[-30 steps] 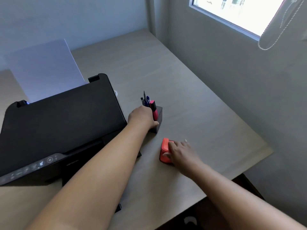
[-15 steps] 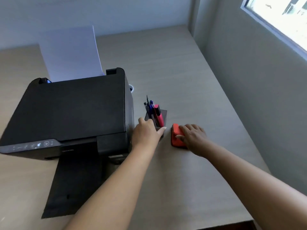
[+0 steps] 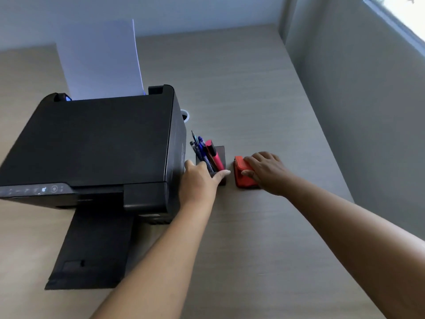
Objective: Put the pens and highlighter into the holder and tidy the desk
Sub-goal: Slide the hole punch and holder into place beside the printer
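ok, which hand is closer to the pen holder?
Left. The left hand is wrapped around the near side of the pen holder, touching it. The right hand lies to the holder's right, resting on the red stapler, apart from the holder.

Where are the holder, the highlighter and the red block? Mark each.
holder (image 3: 221,155): head view, far right wall.
highlighter (image 3: 215,157): head view, middle of its pink barrel.
red block (image 3: 242,178): head view, bare left face.

I read this as a home office — a black printer (image 3: 92,143) loaded with paper (image 3: 101,58); a pen holder (image 3: 219,162) on a wooden desk (image 3: 253,100) by a window (image 3: 400,17).
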Motion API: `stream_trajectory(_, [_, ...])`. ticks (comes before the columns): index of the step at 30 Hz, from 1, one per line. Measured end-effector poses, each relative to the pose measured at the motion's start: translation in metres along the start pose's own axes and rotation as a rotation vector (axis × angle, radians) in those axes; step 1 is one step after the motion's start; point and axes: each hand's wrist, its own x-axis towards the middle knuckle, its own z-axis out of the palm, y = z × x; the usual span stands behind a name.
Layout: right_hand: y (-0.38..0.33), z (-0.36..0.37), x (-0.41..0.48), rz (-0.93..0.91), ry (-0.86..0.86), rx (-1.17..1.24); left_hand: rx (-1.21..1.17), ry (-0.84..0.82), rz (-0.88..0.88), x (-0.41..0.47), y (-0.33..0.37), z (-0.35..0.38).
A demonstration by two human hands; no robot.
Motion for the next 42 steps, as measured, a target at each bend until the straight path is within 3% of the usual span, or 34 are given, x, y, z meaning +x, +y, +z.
stream_trajectory(8, [0.004,-0.004,0.006,-0.009,0.016,0.008,0.035,0.011,0.033,0.003,-0.001,0.0])
stream_trajectory(13, [-0.012,-0.025,0.001,0.063,0.092,0.118,0.117,0.113,0.204,0.0,-0.002,-0.03])
stream_trajectory(22, [-0.095,-0.099,0.024,0.034,0.314,0.214,0.008,0.294,0.475,0.026,-0.051,-0.101])
stream_trajectory(28, [-0.181,-0.098,0.037,0.018,0.336,0.234,0.171,0.309,0.406,0.055,-0.144,-0.149])
stream_trajectory(34, [-0.264,-0.074,0.053,0.076,0.32,0.189,0.246,0.162,0.308,0.083,-0.234,-0.183])
stream_trajectory(42, [-0.301,-0.041,0.071,0.154,0.292,0.075,0.242,0.066,0.331,0.103,-0.291,-0.189])
